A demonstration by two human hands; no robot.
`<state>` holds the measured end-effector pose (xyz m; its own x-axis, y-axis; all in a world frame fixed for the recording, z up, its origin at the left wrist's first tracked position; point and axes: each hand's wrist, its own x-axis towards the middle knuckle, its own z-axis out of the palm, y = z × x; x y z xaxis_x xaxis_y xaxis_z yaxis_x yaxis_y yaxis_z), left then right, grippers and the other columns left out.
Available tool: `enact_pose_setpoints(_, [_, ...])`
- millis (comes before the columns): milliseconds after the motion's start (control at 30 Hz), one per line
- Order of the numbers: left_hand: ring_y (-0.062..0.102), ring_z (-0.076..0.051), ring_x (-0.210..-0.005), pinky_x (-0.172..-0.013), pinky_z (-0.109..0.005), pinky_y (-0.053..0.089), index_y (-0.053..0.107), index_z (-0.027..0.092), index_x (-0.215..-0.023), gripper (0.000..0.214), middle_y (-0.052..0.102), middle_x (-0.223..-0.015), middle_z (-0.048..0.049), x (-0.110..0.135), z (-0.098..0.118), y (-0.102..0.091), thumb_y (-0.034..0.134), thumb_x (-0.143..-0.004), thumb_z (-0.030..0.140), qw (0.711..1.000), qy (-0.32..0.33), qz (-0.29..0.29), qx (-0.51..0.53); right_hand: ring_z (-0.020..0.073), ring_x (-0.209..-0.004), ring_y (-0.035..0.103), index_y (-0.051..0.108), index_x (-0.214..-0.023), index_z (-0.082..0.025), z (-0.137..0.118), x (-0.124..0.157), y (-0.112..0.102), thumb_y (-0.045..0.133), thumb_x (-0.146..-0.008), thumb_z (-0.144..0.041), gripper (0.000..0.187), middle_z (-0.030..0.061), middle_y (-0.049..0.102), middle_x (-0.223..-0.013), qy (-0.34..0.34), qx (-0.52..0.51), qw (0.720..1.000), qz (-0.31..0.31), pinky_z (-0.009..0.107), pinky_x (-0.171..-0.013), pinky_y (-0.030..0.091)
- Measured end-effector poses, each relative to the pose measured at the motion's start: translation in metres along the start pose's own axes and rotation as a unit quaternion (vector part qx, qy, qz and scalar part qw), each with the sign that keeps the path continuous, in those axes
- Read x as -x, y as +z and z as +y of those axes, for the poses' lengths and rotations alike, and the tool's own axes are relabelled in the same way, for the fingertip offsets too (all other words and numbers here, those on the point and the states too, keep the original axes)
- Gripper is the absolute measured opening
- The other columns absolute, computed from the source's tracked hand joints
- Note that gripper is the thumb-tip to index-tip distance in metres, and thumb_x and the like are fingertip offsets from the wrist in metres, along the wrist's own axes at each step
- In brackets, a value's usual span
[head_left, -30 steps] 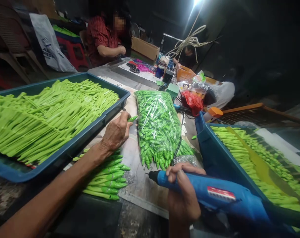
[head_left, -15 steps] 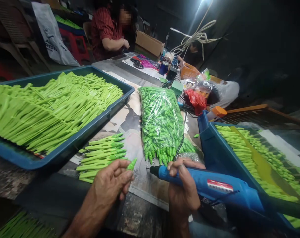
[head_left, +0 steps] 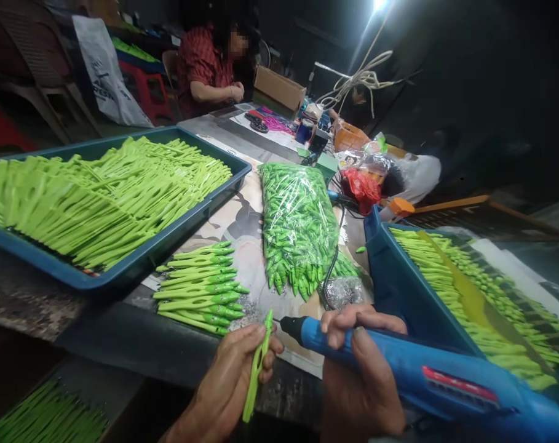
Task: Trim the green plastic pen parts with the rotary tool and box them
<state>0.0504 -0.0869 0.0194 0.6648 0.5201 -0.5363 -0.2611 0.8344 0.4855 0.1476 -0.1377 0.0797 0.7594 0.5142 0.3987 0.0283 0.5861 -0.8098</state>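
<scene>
"What's the left hand (head_left: 228, 384) holding?"

"A green plastic piece (head_left: 257, 372), clamped upright in the fingers."

"And the right hand (head_left: 360, 384)?"

"Wrapped around a blue rotary tool (head_left: 390, 360), its tip just beside that piece. The hands are close, not touching. A row of pieces (head_left: 198, 289) lies nearby on the worktop (head_left: 136, 335)."

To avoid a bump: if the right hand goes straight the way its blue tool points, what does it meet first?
Probably the green plastic piece in the left hand, though depth is unclear.
</scene>
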Motion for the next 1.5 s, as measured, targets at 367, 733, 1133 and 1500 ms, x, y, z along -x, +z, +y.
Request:
enact_pose_setpoints(367, [0.045,-0.007,-0.051,-0.044,-0.018,0.032,0.061,0.009,-0.076,0.013,0.058,-0.066,-0.0061,-0.004,-0.003,0.000,0.052,-0.079,0.019,1.000,0.025,-0.018,0.005,0.0102,-0.055,0.046,0.051,-0.088,-0.020,-0.006,0.004,-0.004,0.048,-0.074,-0.011,0.016,-0.0002,0.054,-0.073,0.001,-0.006,1.000,-0.016,0.028,-0.056,0.037])
enact_pose_setpoints(733, [0.045,-0.008,-0.052,-0.046,-0.019,0.032,0.060,0.009,-0.075,0.015,0.056,-0.067,-0.0058,-0.006,-0.004,-0.003,0.053,-0.079,0.020,0.998,0.030,-0.048,-0.019,0.0095,-0.056,0.047,0.051,-0.088,-0.020,-0.008,0.005,-0.008,0.049,-0.075,-0.012,0.015,-0.0009,0.053,-0.074,0.000,-0.009,1.000,-0.026,0.029,-0.061,0.038])
enact_pose_setpoints(1133, [0.043,-0.007,-0.052,-0.043,-0.018,0.030,0.056,0.010,-0.067,0.016,0.056,-0.066,-0.0048,-0.007,-0.003,-0.005,0.058,-0.076,0.023,0.999,-0.002,-0.046,0.001,0.0095,-0.056,0.047,0.052,-0.088,-0.019,-0.011,0.005,-0.005,0.047,-0.076,-0.012,0.015,0.0003,0.053,-0.074,-0.001,-0.019,0.999,-0.031,0.028,-0.059,0.039])
enact_pose_setpoints(1500, [0.039,-0.005,-0.047,-0.044,-0.018,0.028,0.057,0.010,-0.076,0.016,0.051,-0.062,-0.0021,-0.005,0.000,-0.013,0.049,-0.083,0.021,0.994,-0.024,-0.091,0.059,0.0086,-0.056,0.046,0.053,-0.091,-0.019,-0.020,0.005,-0.012,0.049,-0.077,-0.016,0.015,-0.0002,0.054,-0.075,-0.017,-0.027,0.999,-0.040,0.028,-0.063,0.041])
